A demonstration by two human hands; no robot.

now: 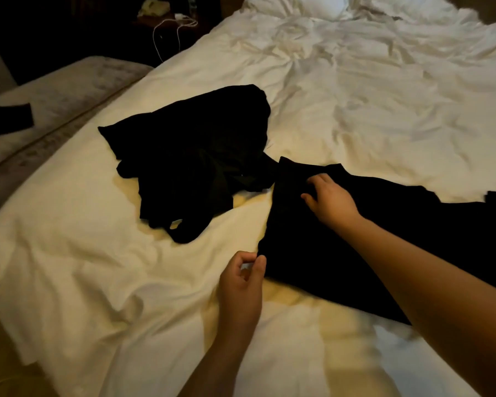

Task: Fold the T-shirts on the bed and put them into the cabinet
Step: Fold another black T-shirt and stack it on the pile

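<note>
left hand point(242, 277): fingers curled, thumb near fingertips | right hand point(328, 200): palm down, outstretched

A wide bed point(355, 96) with a rumpled white duvet fills most of the view, its pillows point(327, 7) lying at the far end. Warm yellowish light falls on the near part of the bedding. To the left lies patterned grey carpet point(55, 90). Beyond it, in deep shadow, a dark nightstand point(166, 27) holds a white cable point(166, 32) and a pale telephone point(155, 7).
</note>
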